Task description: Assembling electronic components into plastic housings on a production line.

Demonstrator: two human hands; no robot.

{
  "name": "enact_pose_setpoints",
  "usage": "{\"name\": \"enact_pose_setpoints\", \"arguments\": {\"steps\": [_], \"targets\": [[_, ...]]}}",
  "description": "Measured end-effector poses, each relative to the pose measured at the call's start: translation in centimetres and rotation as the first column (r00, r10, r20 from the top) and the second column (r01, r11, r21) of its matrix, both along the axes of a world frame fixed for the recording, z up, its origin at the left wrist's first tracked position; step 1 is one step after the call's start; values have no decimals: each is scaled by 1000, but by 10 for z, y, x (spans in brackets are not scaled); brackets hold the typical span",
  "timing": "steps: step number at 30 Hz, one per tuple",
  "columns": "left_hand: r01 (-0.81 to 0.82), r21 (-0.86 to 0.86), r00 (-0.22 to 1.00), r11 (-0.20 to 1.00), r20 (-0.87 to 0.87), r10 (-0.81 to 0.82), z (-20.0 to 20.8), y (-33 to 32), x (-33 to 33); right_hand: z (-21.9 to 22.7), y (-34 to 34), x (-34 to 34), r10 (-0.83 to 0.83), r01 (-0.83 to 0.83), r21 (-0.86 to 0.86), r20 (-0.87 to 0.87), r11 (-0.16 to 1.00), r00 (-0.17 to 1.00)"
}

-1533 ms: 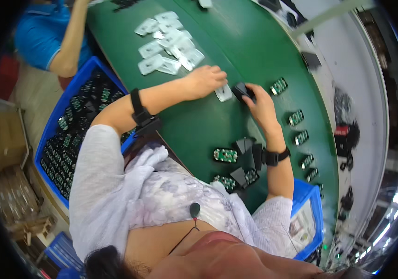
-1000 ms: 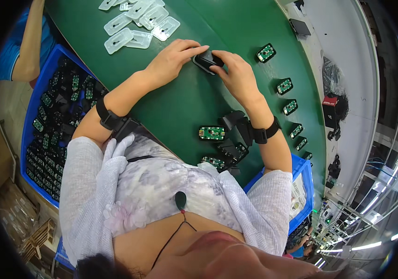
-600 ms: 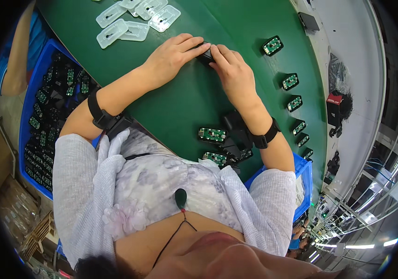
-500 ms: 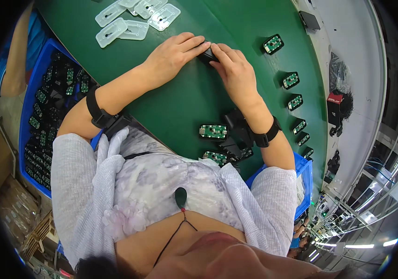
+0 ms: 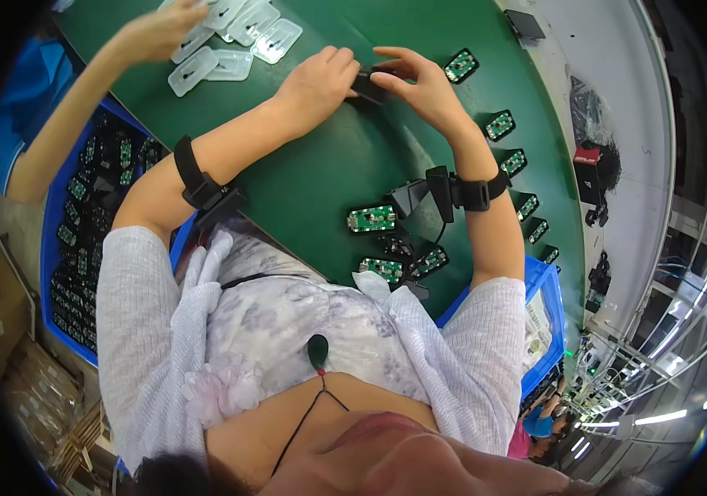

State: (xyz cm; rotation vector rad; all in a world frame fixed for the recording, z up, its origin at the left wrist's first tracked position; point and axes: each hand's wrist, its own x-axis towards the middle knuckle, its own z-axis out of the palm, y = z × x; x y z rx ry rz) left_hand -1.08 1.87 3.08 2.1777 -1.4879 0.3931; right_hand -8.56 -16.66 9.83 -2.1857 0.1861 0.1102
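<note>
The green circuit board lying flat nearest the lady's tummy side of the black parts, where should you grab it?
Pinch the green circuit board by its two long edges, coming straight down from above. It lies flat on the green table with bare cloth around it, so fingers fit on both sides. Its top carries small parts, so edges look safer. The right hand seems closest, but it is busy with a small black part.

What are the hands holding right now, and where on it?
Both hands, left and right, hold one small black part above the green table, the left at its near end, the right at its far end.
</note>
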Motion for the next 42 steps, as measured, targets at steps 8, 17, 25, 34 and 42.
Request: {"name": "enact_pose_setpoints", "arguments": {"steps": [8,17,25,34,42], "targets": [[-219,-167,375,961,-924,-75,4,-37,9,-16,-13,15,-253,182,393,137,901,958],[-192,-275,907,942,-416,63,14,-2,26,-40,-75,78,-355,357,-1,126,934,926],[-178,126,979,976,126,162,14,78,62,-29,-114,98,-135,130,-111,-39,985,990],[-14,308,984,951,174,-42,14,74,70,-6,-127,62,-250,403,-759,317,512,915],[74,114,997,991,2,-75,2,40,22,-14,-111,34,-521,379,-573,-100,726,848]]}}
